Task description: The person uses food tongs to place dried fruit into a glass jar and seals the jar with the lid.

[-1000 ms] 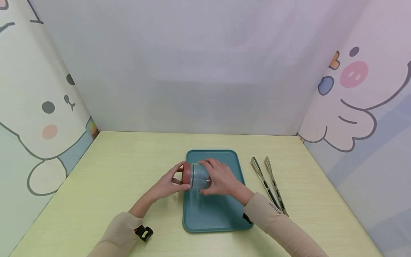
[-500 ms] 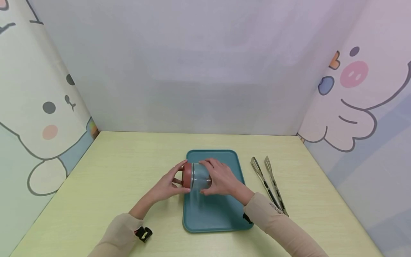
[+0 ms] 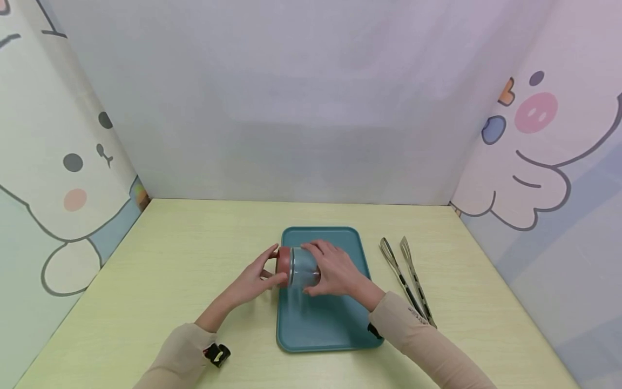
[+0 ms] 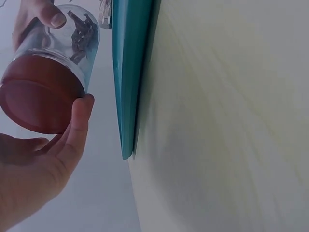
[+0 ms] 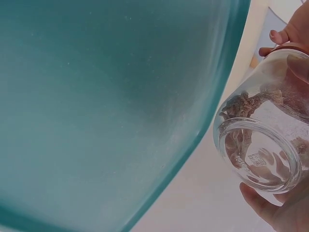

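A clear glass jar [image 3: 304,267] with a reddish-brown lid [image 3: 283,267] lies on its side in the air above the teal tray [image 3: 330,329], lid towards the left. Brown, dried-looking pieces [image 5: 241,106] show through its glass. My right hand [image 3: 335,270] grips the jar's body near the base, thumb on the near side and fingers over the far side. At the lid, my left hand [image 3: 252,278] has its thumb and fingers spread around the rim; a fingertip touches the lid's edge in the left wrist view. The lid sits on the jar's mouth.
To the right of the tray, a whisk-like utensil [image 3: 400,278] and a slotted metal utensil [image 3: 417,278] lie side by side on the pale yellow table [image 3: 209,232], partly behind the right sleeve. A grey-white backdrop [image 3: 301,108] stands at the table's far edge.
The left thumb has shifted up along the lid and the left fingertips slightly leftward, while the lid stays in place. The right hand and jar hold nearly still.
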### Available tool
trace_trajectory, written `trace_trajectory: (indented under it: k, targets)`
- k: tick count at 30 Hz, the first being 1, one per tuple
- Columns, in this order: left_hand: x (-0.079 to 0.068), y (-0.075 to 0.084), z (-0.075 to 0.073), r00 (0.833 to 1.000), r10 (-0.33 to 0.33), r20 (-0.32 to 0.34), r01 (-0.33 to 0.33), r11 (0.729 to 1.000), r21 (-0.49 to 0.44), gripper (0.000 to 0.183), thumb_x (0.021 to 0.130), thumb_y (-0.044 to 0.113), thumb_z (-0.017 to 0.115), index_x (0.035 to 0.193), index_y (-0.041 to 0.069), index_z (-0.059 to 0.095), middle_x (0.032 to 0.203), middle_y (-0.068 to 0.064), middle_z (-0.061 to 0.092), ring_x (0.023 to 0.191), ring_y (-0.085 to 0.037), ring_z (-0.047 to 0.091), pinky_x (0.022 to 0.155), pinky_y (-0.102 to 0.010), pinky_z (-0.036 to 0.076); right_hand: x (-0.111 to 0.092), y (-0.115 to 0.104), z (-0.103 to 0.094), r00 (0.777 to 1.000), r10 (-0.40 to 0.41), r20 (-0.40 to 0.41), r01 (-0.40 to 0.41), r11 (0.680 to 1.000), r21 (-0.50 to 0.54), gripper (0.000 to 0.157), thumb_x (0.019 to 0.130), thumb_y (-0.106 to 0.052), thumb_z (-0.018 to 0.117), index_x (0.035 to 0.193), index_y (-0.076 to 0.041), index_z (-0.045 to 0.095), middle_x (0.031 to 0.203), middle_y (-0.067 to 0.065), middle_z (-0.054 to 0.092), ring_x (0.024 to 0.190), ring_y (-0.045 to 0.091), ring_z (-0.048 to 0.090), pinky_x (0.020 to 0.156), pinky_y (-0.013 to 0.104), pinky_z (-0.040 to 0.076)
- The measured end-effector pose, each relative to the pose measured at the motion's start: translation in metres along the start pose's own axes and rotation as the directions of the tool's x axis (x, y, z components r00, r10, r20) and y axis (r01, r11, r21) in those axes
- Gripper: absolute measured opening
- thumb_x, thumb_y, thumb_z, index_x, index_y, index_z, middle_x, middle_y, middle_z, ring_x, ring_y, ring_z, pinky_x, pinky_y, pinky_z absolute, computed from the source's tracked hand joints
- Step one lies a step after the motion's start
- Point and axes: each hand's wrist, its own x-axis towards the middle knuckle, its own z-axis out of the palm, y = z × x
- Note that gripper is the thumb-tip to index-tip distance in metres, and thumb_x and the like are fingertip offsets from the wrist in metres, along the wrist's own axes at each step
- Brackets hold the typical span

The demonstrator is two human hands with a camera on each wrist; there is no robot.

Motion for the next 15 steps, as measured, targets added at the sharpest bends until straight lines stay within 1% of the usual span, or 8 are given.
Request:
trace_trajectory:
  k: [3,5,7,12,15]
  targets:
    - [0.0004,0.0007,0.0001,0.999,-0.023,-0.032,0.021,0.998,-0.058,0.064,0.091,0.031,0.049,0.140,0.006,0.017,0.134,-0.017,0.032,0.083,-0.020,0.058,0.066,-0.035,0.050,0.0004,-0.0001,-0.0002,1.000,0.002,-0.001,-0.002,1.000,0.005,0.085,0.058,-0.055,0.070,0.126,-0.012,0.043,0.114,0.005,0.045,0.093,0.016,0.046,0.068,0.035,0.046]
    - [0.0007,0.0012,0.0004,0.999,-0.025,-0.046,0.022,0.997,-0.080,0.061,0.092,0.031,0.046,0.140,0.006,0.018,0.134,-0.018,0.032,0.084,-0.021,0.058,0.067,-0.035,0.050,0.0007,-0.0001,-0.0004,1.000,0.003,0.001,-0.003,1.000,0.008,0.085,0.058,-0.055,0.070,0.126,-0.012,0.043,0.115,0.005,0.044,0.093,0.016,0.046,0.068,0.034,0.046]
    - [0.0006,0.0019,0.0007,0.998,-0.029,-0.053,0.025,0.997,-0.073,0.060,0.092,0.032,0.046,0.140,0.005,0.020,0.133,-0.017,0.033,0.084,-0.020,0.058,0.066,-0.035,0.050,0.0007,-0.0001,-0.0005,1.000,0.003,0.004,-0.003,1.000,0.010,0.085,0.058,-0.055,0.070,0.126,-0.013,0.042,0.115,0.005,0.044,0.093,0.016,0.045,0.068,0.034,0.046]
    - [0.0003,0.0028,0.0017,0.998,-0.038,-0.053,0.037,0.999,-0.029,0.061,0.089,0.037,0.049,0.139,0.009,0.025,0.133,-0.011,0.035,0.082,-0.019,0.057,0.067,-0.033,0.050,0.0007,-0.0001,-0.0006,1.000,0.001,0.007,-0.001,1.000,0.003,0.085,0.058,-0.057,0.069,0.127,-0.012,0.042,0.115,0.005,0.044,0.093,0.016,0.045,0.069,0.034,0.046]
    - [0.0007,0.0023,0.0013,0.998,-0.035,-0.045,0.034,0.999,-0.022,0.062,0.088,0.036,0.052,0.139,0.011,0.026,0.132,-0.011,0.035,0.085,-0.020,0.057,0.069,-0.034,0.050,0.0008,0.0002,-0.0004,1.000,-0.003,0.005,0.003,1.000,0.001,0.085,0.058,-0.056,0.069,0.127,-0.012,0.042,0.115,0.005,0.044,0.093,0.016,0.045,0.069,0.034,0.046]
